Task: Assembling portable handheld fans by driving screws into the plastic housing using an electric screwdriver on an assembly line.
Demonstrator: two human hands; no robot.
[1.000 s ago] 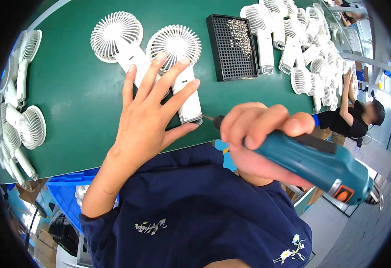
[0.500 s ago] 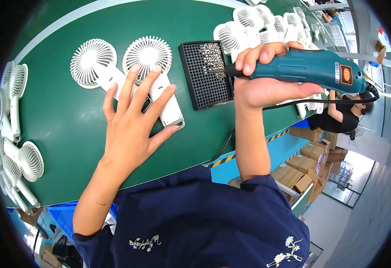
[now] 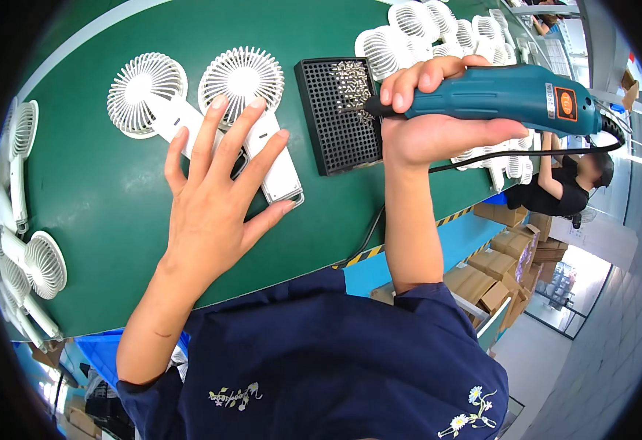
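Observation:
Two white handheld fans lie side by side on the green table: a left fan [image 3: 147, 94] and a right fan [image 3: 242, 79]. Over their handles rests my left hand [image 3: 207, 194], palm down with its fingers spread; it partly hides both handles. My right hand [image 3: 420, 143] is wrapped round a teal electric screwdriver [image 3: 493, 99], held nearly level. Its black nose points left, over a black perforated tray [image 3: 328, 150] that has small silver screws [image 3: 352, 86] standing in its far holes. I cannot tell whether the bit touches a screw.
More white fans are heaped at the far right [image 3: 413, 37], and others line the left edge [image 3: 44, 264]. The screwdriver's black cord [image 3: 475, 157] trails beneath my right wrist. Cardboard boxes [image 3: 490, 268] stand beyond the table's right edge, where another person [image 3: 556, 180] works.
The whole view has shifted slightly. My right hand and the screwdriver's nose have moved a little to the left over the tray. My left hand stays spread on the fans.

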